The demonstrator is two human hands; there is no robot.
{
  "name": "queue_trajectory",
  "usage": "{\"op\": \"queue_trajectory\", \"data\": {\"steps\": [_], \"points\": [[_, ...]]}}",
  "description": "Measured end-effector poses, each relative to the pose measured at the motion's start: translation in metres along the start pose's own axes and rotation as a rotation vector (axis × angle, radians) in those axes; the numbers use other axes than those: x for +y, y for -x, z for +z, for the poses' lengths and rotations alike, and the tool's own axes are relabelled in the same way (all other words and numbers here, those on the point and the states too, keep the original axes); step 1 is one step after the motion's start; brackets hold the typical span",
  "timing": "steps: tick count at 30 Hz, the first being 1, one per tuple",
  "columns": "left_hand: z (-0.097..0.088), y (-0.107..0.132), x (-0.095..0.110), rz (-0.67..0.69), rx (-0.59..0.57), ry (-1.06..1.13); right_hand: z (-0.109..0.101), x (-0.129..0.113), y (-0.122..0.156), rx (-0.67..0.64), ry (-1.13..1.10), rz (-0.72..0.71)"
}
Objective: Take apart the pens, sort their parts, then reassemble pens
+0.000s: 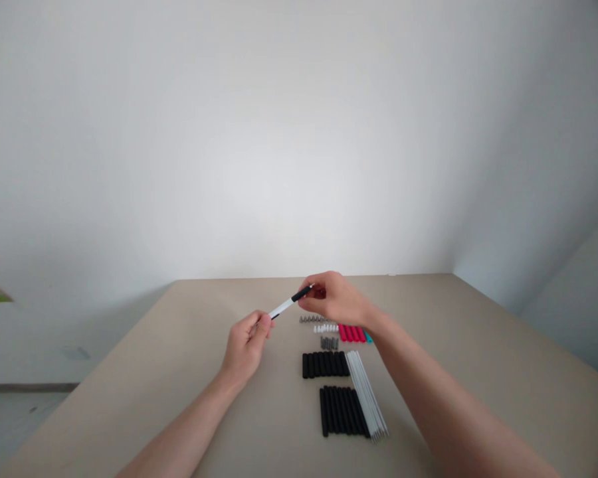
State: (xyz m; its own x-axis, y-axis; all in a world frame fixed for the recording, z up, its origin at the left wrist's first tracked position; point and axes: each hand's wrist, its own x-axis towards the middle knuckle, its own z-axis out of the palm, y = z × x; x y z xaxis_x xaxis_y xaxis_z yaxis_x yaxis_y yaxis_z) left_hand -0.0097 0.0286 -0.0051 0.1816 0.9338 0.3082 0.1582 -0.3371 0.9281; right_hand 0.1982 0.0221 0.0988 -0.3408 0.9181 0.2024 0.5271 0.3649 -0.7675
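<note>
A partly white pen (282,308) with a black grip section (301,293) is held up at a slant above the table. My left hand (246,342) is closed round its lower end, hiding that part. At the upper right end, my right hand (331,297) pinches the pen by the black grip, where a small pale tip shows. Below my hands lie rows of parts: short black tubes (325,364), longer black tubes (343,411) and thin white refills (366,392) with metallic tips.
Behind these sit small springs (329,343), white pieces (325,328), grey cone-shaped tips (313,319) and red tubes (351,332), with a teal piece (368,337) partly behind my right wrist. The beige table (144,378) meets a white wall (289,146) at its far edge.
</note>
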Motion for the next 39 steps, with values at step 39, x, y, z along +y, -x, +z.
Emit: {"op": "queue_trajectory", "data": {"steps": [39], "points": [[0.003,0.011,0.025,0.241,-0.359,-0.283,0.005,0.033,0.086,-0.038,0.296,-0.066]]}}
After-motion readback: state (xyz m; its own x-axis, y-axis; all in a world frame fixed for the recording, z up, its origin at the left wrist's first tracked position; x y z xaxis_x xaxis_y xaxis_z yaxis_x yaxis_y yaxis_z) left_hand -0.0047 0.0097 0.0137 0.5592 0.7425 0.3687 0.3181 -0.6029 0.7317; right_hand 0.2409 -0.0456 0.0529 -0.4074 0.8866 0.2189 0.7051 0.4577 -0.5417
